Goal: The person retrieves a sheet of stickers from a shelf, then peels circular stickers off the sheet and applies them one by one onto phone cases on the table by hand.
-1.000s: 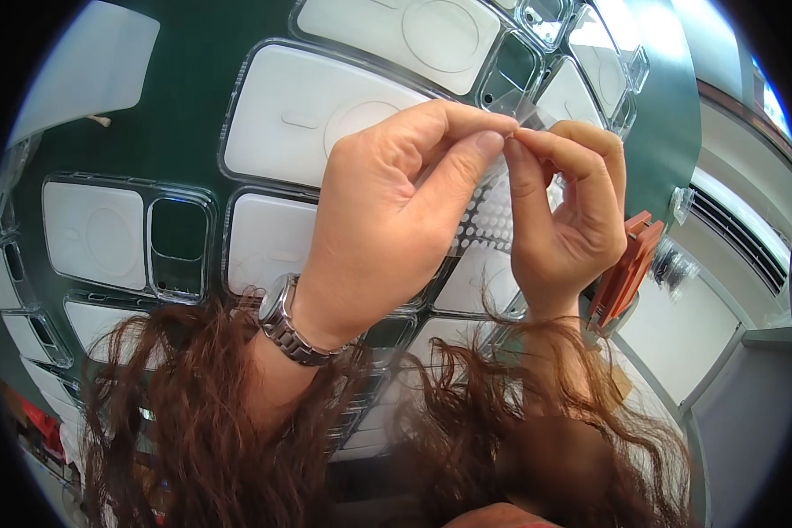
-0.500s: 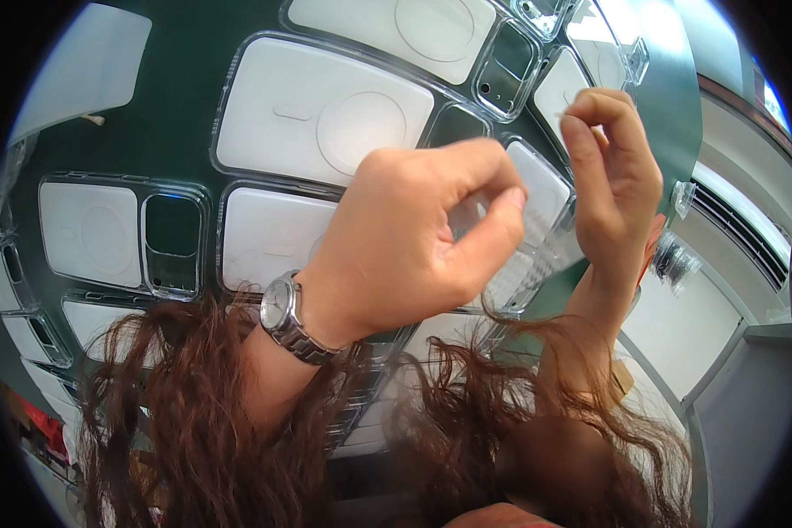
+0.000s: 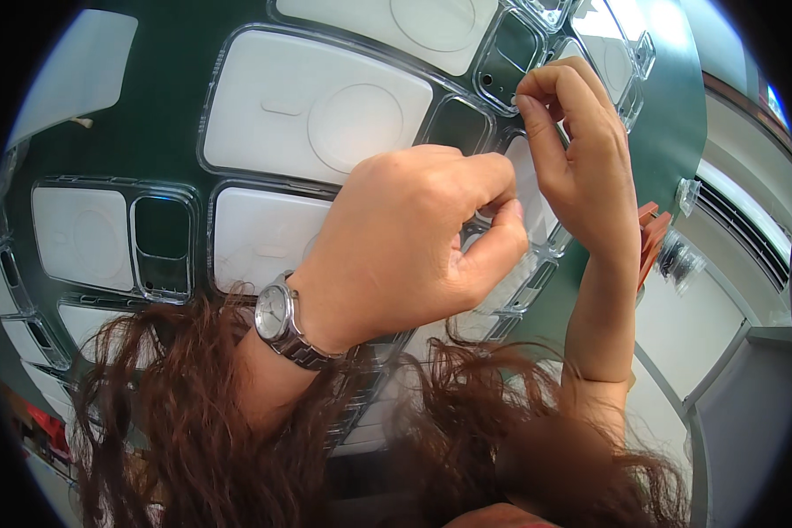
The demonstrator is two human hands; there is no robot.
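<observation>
Your right hand (image 3: 517,99) was raised, its thumb and forefinger brought together at the tips, over the corner of a clear case (image 3: 418,35) near that case's camera opening. Whether a small piece sat between those fingertips, you could not tell from this view. Your left hand (image 3: 517,204) was lower and nearer the middle, back turned up, thumb and forefinger closed in a narrow pinch on what looked like a clear sheet (image 3: 521,275); most of it was hidden behind your fingers and it showed only faintly below the thumb. The two hands were apart. A metal-banded watch (image 3: 275,312) was around your left wrist.

The case beneath your right fingertips lay toward the far edge of the view, with a white panel and a faint ring mark on it. Just nearer to you lay a large case (image 3: 317,101) of the same kind, its near right part covered by your left hand. Another case (image 3: 264,231) lay partly under that hand, and a smaller-looking case (image 3: 97,239) was left of it. All of these rested on the dark green surface (image 3: 167,97). Beyond your right forearm stood an orange-red object (image 3: 651,239), partly hidden by the arm.
</observation>
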